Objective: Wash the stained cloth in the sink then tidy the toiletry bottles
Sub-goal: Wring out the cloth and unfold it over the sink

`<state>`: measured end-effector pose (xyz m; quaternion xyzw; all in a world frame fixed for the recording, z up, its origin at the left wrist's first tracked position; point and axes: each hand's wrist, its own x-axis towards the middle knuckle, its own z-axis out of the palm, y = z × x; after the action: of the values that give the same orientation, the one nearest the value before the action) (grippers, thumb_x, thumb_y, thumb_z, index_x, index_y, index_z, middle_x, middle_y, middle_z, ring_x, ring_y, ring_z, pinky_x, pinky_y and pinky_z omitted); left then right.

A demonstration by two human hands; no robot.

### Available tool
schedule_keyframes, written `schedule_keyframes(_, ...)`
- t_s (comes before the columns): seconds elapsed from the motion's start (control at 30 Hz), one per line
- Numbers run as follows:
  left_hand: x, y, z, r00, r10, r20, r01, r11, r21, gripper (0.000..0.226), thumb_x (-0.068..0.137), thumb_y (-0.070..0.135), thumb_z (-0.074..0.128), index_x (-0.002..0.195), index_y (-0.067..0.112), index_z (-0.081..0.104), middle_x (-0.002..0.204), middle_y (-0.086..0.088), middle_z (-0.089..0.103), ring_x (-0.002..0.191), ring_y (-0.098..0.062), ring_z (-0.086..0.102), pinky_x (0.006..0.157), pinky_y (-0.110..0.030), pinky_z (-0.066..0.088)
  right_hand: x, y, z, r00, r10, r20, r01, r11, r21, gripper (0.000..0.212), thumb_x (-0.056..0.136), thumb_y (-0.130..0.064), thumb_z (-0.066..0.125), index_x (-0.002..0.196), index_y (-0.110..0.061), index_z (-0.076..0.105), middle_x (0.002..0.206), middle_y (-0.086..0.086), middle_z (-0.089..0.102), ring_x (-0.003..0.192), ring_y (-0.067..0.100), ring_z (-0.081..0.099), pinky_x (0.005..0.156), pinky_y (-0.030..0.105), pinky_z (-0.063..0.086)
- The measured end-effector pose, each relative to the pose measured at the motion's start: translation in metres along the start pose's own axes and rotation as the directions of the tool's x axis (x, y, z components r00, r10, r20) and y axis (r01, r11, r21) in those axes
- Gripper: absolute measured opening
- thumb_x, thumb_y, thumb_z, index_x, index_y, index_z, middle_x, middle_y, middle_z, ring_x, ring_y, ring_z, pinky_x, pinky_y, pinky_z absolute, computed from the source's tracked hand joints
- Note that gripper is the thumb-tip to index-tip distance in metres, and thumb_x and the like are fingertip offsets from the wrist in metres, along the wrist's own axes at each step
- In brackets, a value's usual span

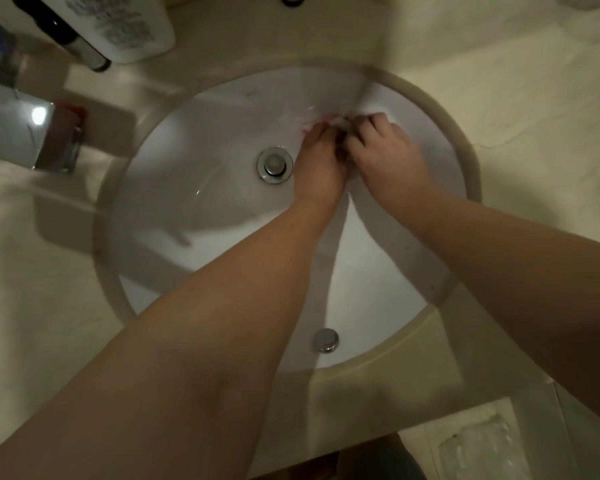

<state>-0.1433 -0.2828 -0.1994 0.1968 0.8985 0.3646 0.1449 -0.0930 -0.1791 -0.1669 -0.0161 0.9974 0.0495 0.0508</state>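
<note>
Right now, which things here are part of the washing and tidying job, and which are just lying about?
Job: cloth held by left hand and right hand; sink; white bottle.
Lying about: drain plug; overflow cap; chrome tap.

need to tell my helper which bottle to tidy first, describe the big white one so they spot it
Start at the round white sink and look past its far rim to the counter's back left corner. The white bottle lies tilted there, covered in grey print, beside a dark tube with a silver end.
</note>
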Motion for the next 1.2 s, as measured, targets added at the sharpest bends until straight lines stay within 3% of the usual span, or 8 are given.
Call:
schedule_keyframes(0.27, -0.031, -0.014, -0.006, 0.968, 0.126, 0.219, -0.147, 0.986, 0.082, 0.034, 0.080, 0.007, 0.054, 0.108, 0.018, 0.070, 0.111, -0.006, 0.067, 0.102, -0.028, 0.058, 0.073, -0.023, 0.041, -0.027, -0.001, 0.006, 0.935, 0.070, 0.347, -0.202, 0.911, 0.360, 0.065, 0.083, -0.018, 0.054, 0.143, -0.005, 0.033, 0.135, 0.022, 0.047, 0.118, 0.040, 0.046, 0.098, 0.046, 0.043)
schedule_keyframes(0.53, -0.084, -0.033, -0.032, 0.895, 0.118, 0.430, -0.169, 0.982, 0.083, 0.023, 0.085, 0.008, 0.060, 0.103, 0.015, 0.072, 0.111, -0.004, 0.065, 0.096, -0.024, 0.059, 0.079, -0.033, 0.050, -0.070, -0.044, -0.017, 0.876, 0.065, 0.478, -0.287, 0.867, 0.407, 0.046, 0.077, -0.032, 0.065, 0.115, -0.011, 0.049, 0.112, 0.010, 0.051, 0.102, 0.029, 0.049, 0.076, 0.033, 0.039)
schedule_keyframes(0.6, -0.096, -0.035, -0.042, 0.879, 0.074, 0.472, -0.145, 0.983, 0.116, 0.028, 0.089, 0.007, 0.057, 0.115, 0.013, 0.067, 0.118, -0.008, 0.063, 0.105, -0.024, 0.057, 0.085, -0.026, 0.046, -0.078, -0.052, -0.020, 0.864, 0.049, 0.502, -0.290, 0.863, 0.414, 0.055, 0.075, -0.035, 0.068, 0.120, -0.013, 0.047, 0.115, 0.006, 0.048, 0.104, 0.026, 0.045, 0.078, 0.032, 0.039)
schedule_keyframes(0.7, -0.113, -0.038, -0.053, 0.880, 0.029, 0.475, -0.076, 0.994, 0.080, 0.022, 0.088, 0.010, 0.057, 0.107, 0.013, 0.068, 0.098, -0.002, 0.061, 0.091, -0.022, 0.059, 0.067, -0.020, 0.039, -0.089, -0.065, -0.023, 0.862, 0.031, 0.505, -0.282, 0.859, 0.428, 0.058, 0.074, -0.028, 0.066, 0.125, -0.014, 0.045, 0.118, 0.005, 0.046, 0.105, 0.023, 0.042, 0.081, 0.031, 0.039)
schedule_keyframes(0.87, -0.140, -0.037, -0.055, 0.913, 0.029, 0.408, -0.062, 0.996, 0.068, 0.035, 0.093, 0.006, 0.053, 0.128, 0.009, 0.057, 0.136, -0.008, 0.051, 0.108, -0.001, 0.051, 0.078, 0.005, 0.027, -0.104, -0.084, -0.017, 0.900, 0.045, 0.433, -0.253, 0.864, 0.435, 0.050, 0.076, -0.018, 0.058, 0.125, -0.014, 0.045, 0.114, 0.008, 0.050, 0.097, 0.026, 0.046, 0.076, 0.034, 0.040)
schedule_keyframes(0.93, -0.141, -0.038, -0.058, 0.922, 0.042, 0.384, -0.090, 0.990, 0.106, 0.031, 0.091, 0.010, 0.057, 0.122, 0.013, 0.058, 0.129, -0.006, 0.054, 0.100, 0.002, 0.048, 0.073, -0.003, 0.035, -0.106, -0.085, -0.019, 0.913, 0.077, 0.400, -0.271, 0.847, 0.457, 0.044, 0.078, -0.019, 0.056, 0.120, -0.016, 0.043, 0.109, 0.008, 0.052, 0.091, 0.025, 0.048, 0.071, 0.033, 0.039)
schedule_keyframes(1.03, -0.131, -0.042, -0.065, 0.950, 0.020, 0.311, -0.099, 0.966, 0.239, 0.011, 0.086, 0.022, 0.060, 0.095, 0.016, 0.058, 0.101, -0.001, 0.056, 0.095, -0.020, 0.051, 0.065, -0.030, 0.041, -0.107, -0.081, -0.026, 0.928, 0.196, 0.316, -0.350, 0.745, 0.568, 0.022, 0.086, -0.015, 0.050, 0.106, -0.019, 0.041, 0.102, 0.003, 0.046, 0.076, 0.018, 0.048, 0.062, 0.027, 0.037)
schedule_keyframes(1.2, -0.131, -0.037, -0.061, 0.847, 0.113, 0.519, -0.265, 0.936, 0.230, 0.039, 0.080, 0.053, 0.065, 0.107, 0.024, 0.065, 0.097, 0.005, 0.060, 0.092, -0.017, 0.053, 0.070, -0.030, 0.042, -0.103, -0.076, -0.027, 0.898, 0.312, 0.309, -0.439, 0.636, 0.634, 0.015, 0.090, -0.013, 0.051, 0.097, -0.023, 0.042, 0.101, -0.001, 0.047, 0.083, 0.017, 0.050, 0.066, 0.030, 0.044)
